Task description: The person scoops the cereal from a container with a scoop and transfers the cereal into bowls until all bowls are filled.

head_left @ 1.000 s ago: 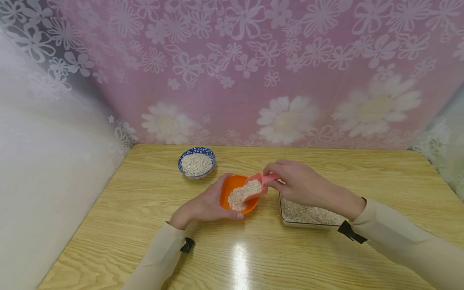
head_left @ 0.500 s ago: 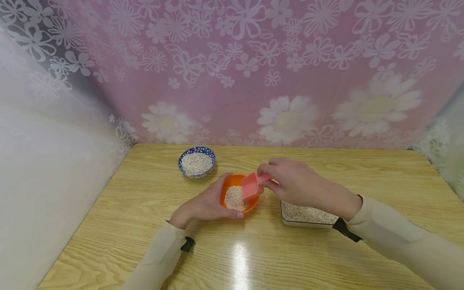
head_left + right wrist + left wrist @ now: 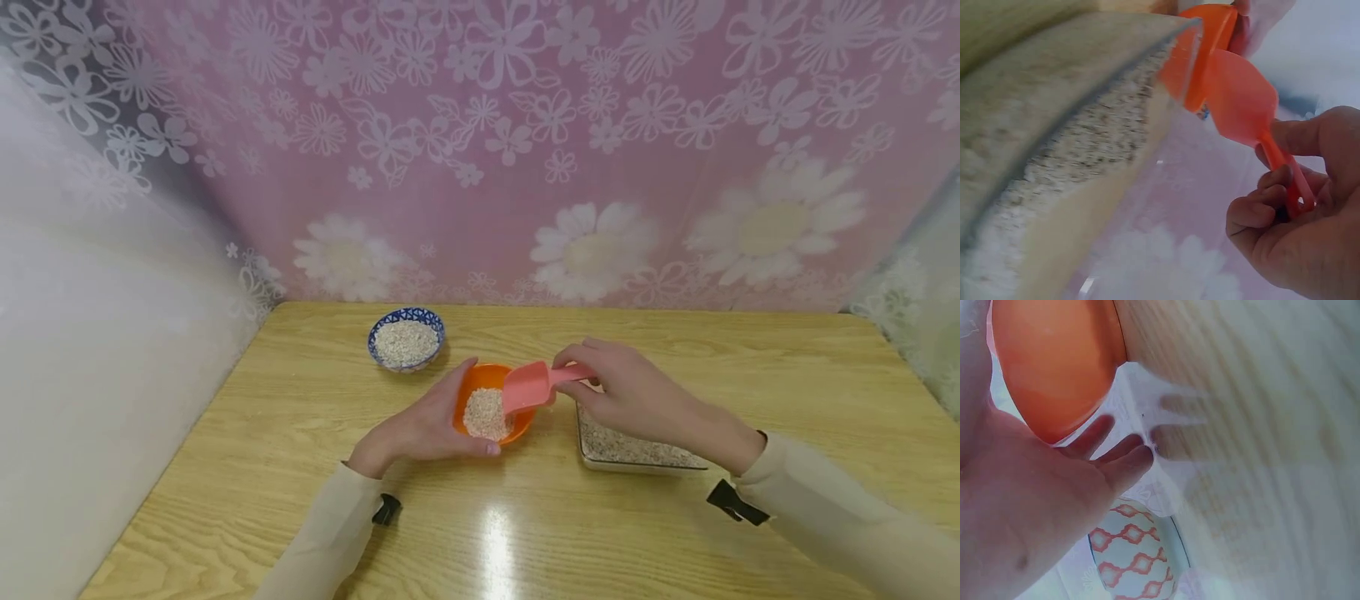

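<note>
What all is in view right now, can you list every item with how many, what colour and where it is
Orange bowl: one, orange, mid-table, holding a heap of pale grain.
Scoop: one, pink, tilted over the orange bowl's right rim.
Patterned bowl: one, blue and white, behind and left of the orange bowl, full of pale grain.
Clear tray: one, transparent, right of the orange bowl, holding pale grain.
Table: one, light wood grain, under everything.
Floral curtain: one, pink with white flowers, behind the table.
Left hand: cups the orange bowl's left side, beige sleeve.
Right hand: pinches the scoop's handle above the tray, beige sleeve.
</note>
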Motion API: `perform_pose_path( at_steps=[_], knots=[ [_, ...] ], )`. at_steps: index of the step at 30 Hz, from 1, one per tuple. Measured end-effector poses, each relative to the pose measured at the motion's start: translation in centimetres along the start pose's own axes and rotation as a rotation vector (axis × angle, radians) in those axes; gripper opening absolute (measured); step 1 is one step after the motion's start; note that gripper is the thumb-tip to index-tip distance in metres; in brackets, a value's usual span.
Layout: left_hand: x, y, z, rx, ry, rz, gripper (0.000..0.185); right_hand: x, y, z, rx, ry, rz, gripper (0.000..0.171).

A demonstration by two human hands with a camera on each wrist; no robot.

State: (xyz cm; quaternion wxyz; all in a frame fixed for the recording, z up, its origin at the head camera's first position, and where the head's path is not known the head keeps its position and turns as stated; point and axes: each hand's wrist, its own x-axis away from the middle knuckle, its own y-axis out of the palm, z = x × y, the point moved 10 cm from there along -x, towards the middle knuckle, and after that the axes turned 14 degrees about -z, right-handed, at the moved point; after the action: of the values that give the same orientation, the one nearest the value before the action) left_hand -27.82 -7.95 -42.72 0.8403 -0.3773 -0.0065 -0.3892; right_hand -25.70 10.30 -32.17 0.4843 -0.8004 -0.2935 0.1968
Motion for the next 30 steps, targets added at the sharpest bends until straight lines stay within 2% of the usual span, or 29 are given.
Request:
perform_pose_path(
  at_steps=[3, 6, 10, 13, 16, 21, 25, 30],
  knots=[
    [0.3, -0.4, 0.2, -0.029, 0.0, 0.054, 0.122, 0.7, 0.4, 1.8, -0.126, 0.039, 0.022, 0.018],
    [0.8, -1.1, 1.1, -0.052, 0.039, 0.156, 0.113, 1.8, 0.5, 3.3, -0.219, 0.089, 0.05, 0.018],
    [1.5, -1.9, 3.4, -0.057, 0.132, 0.295, 0.096, 3.5, 0.2, 4.8, -0.291, 0.155, 0.082, 0.016],
    [1.7, -1.6, 5.2, -0.019, 0.204, 0.335, 0.088, 4.9, -0.2, 5.7, -0.312, 0.174, 0.11, 0.016],
    [1.4, -0.5, 6.8, 0.012, 0.234, 0.318, 0.084, 6.4, -0.5, 6.7, -0.329, 0.159, 0.143, 0.016],
    [0.7, 1.6, 8.7, 0.009, 0.207, 0.24, 0.082, 8.8, -0.9, 8.2, -0.34, 0.142, 0.186, 0.019],
    [0.1, 2.9, 9.5, 0.009, 0.188, 0.199, 0.08, 10.5, -1.1, 9.4, -0.334, 0.151, 0.215, 0.021],
    [-0.9, 3.7, 10.2, 0.025, 0.175, 0.168, 0.081, 12.1, -1.4, 10.5, -0.331, 0.157, 0.232, 0.021]
  ],
)
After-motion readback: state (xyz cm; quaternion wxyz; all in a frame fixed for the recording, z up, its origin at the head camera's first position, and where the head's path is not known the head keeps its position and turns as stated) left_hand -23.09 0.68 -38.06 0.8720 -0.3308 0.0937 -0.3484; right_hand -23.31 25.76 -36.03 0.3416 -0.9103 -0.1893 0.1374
